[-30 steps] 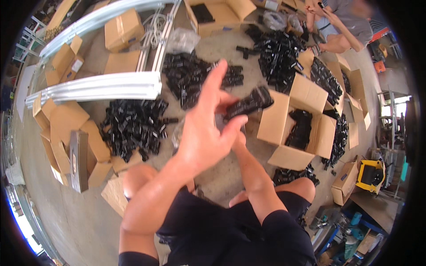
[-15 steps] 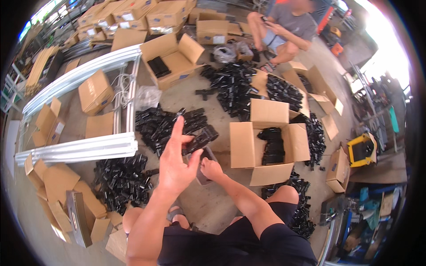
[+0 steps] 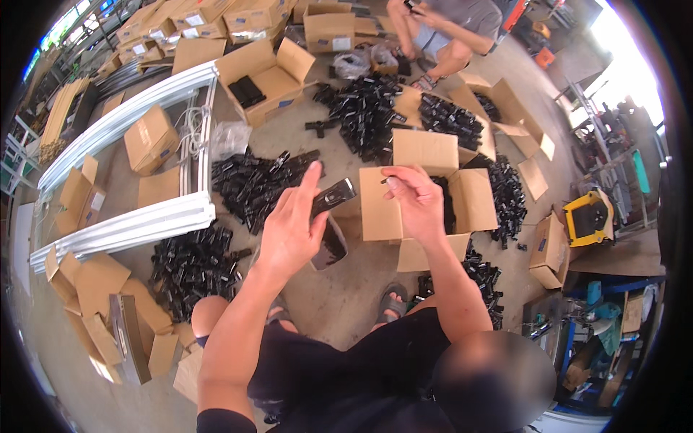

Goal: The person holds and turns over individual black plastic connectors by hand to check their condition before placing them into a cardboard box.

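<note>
My left hand (image 3: 287, 229) grips a black plastic part (image 3: 333, 198) between thumb and fingers, its index finger pointing away from me. The part is tilted, with a shiny detail at its far end. To its right, my raised right hand (image 3: 419, 202) pinches a small dark piece (image 3: 385, 180), too small to name. That hand is above an open cardboard box (image 3: 380, 216) with black parts (image 3: 449, 206) inside, partly hidden by my fingers. Below the held part, a small grey bin (image 3: 342, 254) with dark contents stands on the floor.
Heaps of black parts lie at the left (image 3: 191, 267), ahead (image 3: 253, 184) and farther off (image 3: 361, 119). White metal profiles (image 3: 123, 231) edge the left side. Another open box (image 3: 271, 108) stands at the back. A seated person (image 3: 451, 36) is at the far right, beyond flattened cardboard.
My right hand has risen from the grey bin, up and to the right, with a small piece between its fingers. My left hand still grips the black part, now turned. The view has shifted slightly.
</note>
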The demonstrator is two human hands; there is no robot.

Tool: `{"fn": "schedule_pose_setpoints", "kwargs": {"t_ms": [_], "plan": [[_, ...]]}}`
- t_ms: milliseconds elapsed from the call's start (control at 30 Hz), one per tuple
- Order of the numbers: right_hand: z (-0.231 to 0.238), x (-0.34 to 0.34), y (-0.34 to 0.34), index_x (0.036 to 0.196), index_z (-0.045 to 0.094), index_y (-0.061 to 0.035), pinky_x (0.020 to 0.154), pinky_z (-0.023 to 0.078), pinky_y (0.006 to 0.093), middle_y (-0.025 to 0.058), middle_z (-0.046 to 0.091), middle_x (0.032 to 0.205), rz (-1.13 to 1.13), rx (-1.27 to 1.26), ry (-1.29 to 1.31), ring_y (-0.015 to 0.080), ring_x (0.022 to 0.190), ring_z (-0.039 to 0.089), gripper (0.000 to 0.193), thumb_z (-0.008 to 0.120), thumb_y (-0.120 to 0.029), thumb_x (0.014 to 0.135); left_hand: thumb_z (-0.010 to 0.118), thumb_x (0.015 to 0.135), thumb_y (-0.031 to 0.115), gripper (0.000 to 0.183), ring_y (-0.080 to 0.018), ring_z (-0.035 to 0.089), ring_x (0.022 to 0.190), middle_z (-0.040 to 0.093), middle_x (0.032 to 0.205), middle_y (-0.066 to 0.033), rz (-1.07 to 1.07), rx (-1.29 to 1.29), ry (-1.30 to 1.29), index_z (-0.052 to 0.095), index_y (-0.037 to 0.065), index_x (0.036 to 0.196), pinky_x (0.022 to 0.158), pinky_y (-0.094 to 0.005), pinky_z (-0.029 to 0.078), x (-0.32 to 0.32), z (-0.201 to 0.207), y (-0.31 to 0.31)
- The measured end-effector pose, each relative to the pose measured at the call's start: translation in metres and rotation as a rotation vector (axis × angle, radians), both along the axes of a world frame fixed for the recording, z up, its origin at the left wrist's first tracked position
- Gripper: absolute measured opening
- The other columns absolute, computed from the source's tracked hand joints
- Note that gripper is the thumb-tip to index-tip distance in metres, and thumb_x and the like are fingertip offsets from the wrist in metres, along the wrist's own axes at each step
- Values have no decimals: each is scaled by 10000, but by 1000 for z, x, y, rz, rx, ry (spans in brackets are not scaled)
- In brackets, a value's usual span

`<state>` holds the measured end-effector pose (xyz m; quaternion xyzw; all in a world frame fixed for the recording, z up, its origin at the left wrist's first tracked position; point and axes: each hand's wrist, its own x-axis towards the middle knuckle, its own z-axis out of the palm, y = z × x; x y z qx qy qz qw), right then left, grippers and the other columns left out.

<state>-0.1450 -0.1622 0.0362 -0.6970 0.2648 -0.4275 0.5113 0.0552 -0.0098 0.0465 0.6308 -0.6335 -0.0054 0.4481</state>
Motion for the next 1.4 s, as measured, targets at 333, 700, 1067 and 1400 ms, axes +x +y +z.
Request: {"fn": "schedule_pose_setpoints", "kwargs": {"t_ms": [333,700,1067,1400], "plan": [[0,1,29,1017,737,-13,686,521,289,91,709,964,58,-349,145,199,797,684,154,725,32,870,751,762,-47,904,-321,625,868,620,947,-120,-61,13,-184,348,17,1568,724,-408,559,-27,-23,-5],[-22,5,20,994,723,-29,764,543,391,113,687,963,128,-490,186,308,874,661,125,725,-29,868,769,723,-74,949,-317,657,936,680,1061,-147,-94,79,-223,338,0,1565,773,-395,570,-31,-26,-10],[-21,14,26,1015,720,-29,747,538,391,110,676,954,82,-620,252,311,867,650,177,751,-43,841,734,750,-52,847,-305,639,892,649,981,-113,-47,102,-140,426,61,1530,738,-395,560,-27,-28,-6],[-44,21,-1,1000,743,-32,669,528,340,114,688,867,-59,-288,298,284,749,674,96,706,-81,927,692,942,-28,378,-124,664,957,697,1170,-62,26,140,1019,654,-32,1319,867,-272,564,-4,-37,1]]}}
